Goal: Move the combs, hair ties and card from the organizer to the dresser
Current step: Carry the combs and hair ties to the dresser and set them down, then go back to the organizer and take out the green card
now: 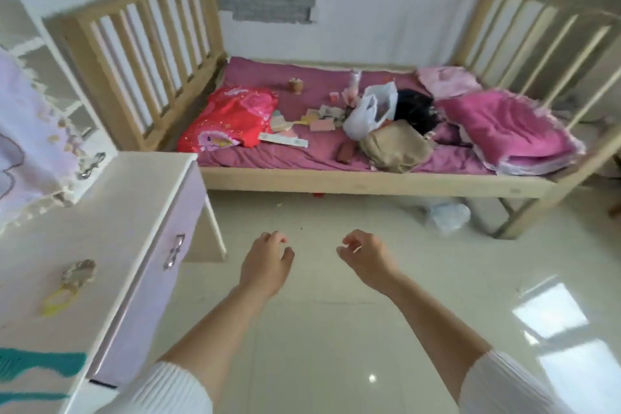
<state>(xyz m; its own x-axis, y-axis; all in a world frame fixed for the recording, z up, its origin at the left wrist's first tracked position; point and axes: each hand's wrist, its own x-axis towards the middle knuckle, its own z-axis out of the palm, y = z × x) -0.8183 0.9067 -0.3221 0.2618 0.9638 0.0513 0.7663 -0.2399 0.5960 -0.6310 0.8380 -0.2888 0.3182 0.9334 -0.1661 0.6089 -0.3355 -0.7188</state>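
Note:
The white dresser point(111, 198) with lilac drawer fronts stands at the left. On its top lie a yellow hair tie point(58, 300) and a pale scrunchie-like hair tie point(79, 271) just beyond it. My left hand point(267, 260) and my right hand point(364, 254) hang over the bare floor in front of the bed, to the right of the dresser. Both have loosely curled fingers and hold nothing. No organizer, comb or card can be made out clearly.
A wooden bed point(369, 178) with a purple sheet carries a red pillow point(232, 118), pink pillows point(507, 131), a white plastic bag point(369, 107), a tan bundle and scattered small items. A lilac cloth point(30, 131) drapes at the far left. A plastic bag point(448, 215) lies under the bed.

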